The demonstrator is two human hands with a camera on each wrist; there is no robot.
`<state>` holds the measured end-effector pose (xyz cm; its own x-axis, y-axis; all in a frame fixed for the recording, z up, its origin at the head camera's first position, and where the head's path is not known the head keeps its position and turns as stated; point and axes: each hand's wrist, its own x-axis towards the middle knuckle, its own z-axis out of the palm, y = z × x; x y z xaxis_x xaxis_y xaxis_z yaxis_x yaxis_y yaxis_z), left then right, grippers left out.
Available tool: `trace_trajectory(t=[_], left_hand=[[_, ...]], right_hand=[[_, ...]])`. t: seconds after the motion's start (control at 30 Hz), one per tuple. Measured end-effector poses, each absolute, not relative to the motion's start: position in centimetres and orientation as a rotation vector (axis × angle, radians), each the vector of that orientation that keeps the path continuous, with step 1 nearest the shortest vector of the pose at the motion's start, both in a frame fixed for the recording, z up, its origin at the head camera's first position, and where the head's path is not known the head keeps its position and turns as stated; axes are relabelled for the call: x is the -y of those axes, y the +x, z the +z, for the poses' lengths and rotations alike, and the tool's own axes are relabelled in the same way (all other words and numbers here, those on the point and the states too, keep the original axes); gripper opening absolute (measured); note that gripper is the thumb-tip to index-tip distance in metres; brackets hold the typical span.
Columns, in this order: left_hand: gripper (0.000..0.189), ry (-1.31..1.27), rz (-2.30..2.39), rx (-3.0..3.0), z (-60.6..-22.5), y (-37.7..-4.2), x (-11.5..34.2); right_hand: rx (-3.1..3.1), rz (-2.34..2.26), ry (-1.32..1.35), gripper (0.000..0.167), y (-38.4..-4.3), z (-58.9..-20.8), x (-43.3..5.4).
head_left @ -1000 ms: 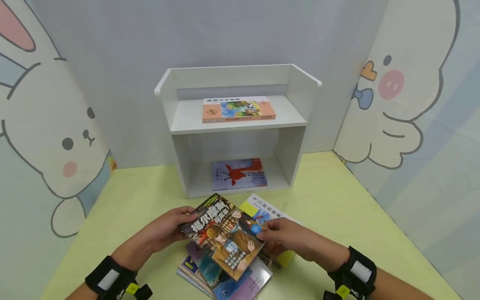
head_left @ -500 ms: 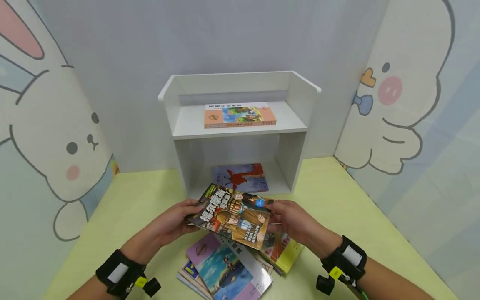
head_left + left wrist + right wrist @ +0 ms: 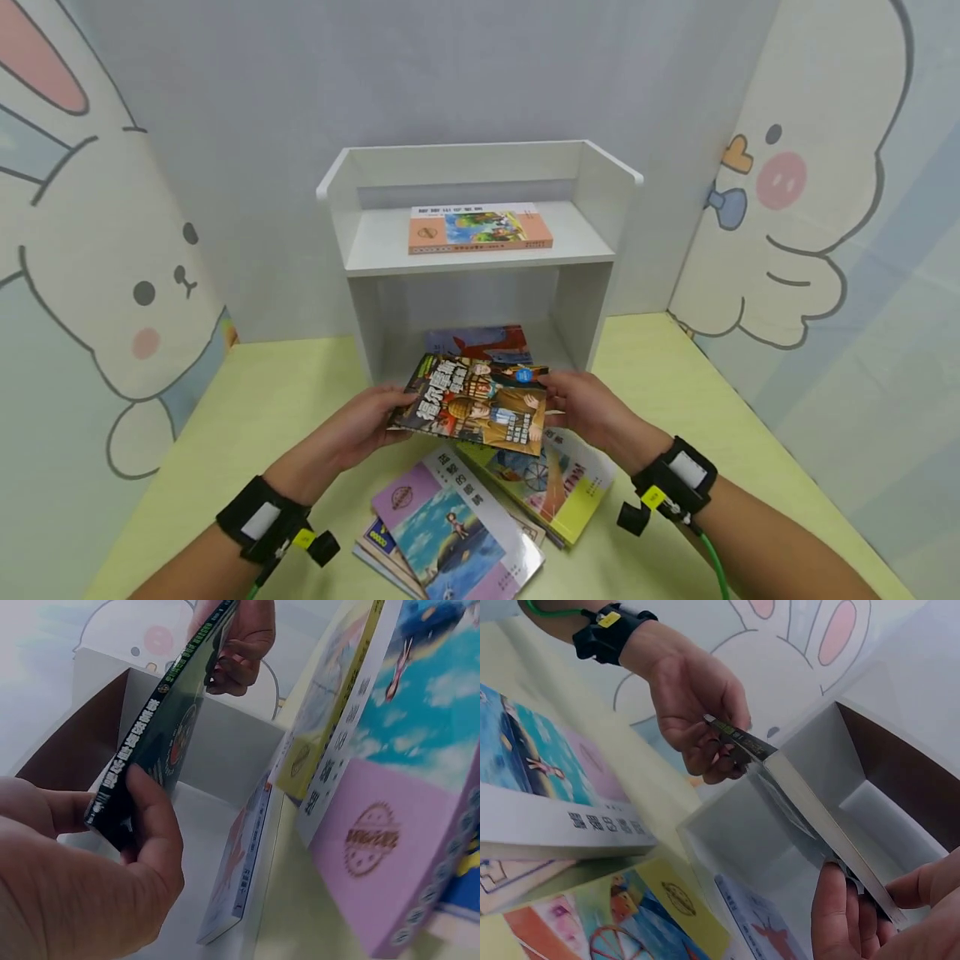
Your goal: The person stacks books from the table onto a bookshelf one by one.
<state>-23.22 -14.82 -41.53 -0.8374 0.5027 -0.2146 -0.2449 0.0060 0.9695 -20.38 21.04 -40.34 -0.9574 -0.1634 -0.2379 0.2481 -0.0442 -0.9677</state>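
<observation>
A dark, comic-style book [image 3: 480,404] hangs between both hands in front of the lower shelf. My left hand [image 3: 375,421] pinches its left edge, thumb on top, and my right hand [image 3: 588,412] pinches the right edge. In the left wrist view the book's black spine [image 3: 142,731] faces the camera; in the right wrist view its page edges [image 3: 832,832] show. Behind it on the lower shelf lies a blue book with a red animal [image 3: 480,340], partly hidden. Below, on the table, lie a purple-and-white book [image 3: 457,533] and a yellow-green book [image 3: 558,492].
A white two-tier shelf [image 3: 480,268] stands at the back of the yellow table [image 3: 247,400]. An orange-bordered book [image 3: 480,229] lies flat on its upper tier. More books [image 3: 382,554] stick out under the purple one. Printed cartoon walls flank the table.
Both hands have carried the dark book forward, from over the pile to the front of the lower shelf, and turned it more level. The books beneath are now uncovered.
</observation>
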Motion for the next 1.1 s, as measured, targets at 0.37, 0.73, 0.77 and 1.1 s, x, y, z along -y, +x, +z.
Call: trace_trajectory(t=[0.37,0.73,0.77,1.1], left_hand=[[0.039,0.149,1.866,-2.025,-41.2,-29.5,12.1],[0.016,0.058,1.841,-2.197,-41.5,-33.9,9.9],[0.018,0.056,1.829,-2.219,-41.5,-34.1,9.8],[0.036,0.07,1.74,-2.355,-42.3,-34.9,9.7]], right_hand=[[-2.101,-2.114,0.169,0.044,-28.7,-40.1,-21.7],[-2.233,-2.148,0.253,0.041,-35.2,-40.7,-21.5],[-2.266,-2.135,0.28,0.04,-35.7,-40.8,-21.4],[-2.463,-2.004,0.316,0.035,-37.4,-42.3,-21.6]])
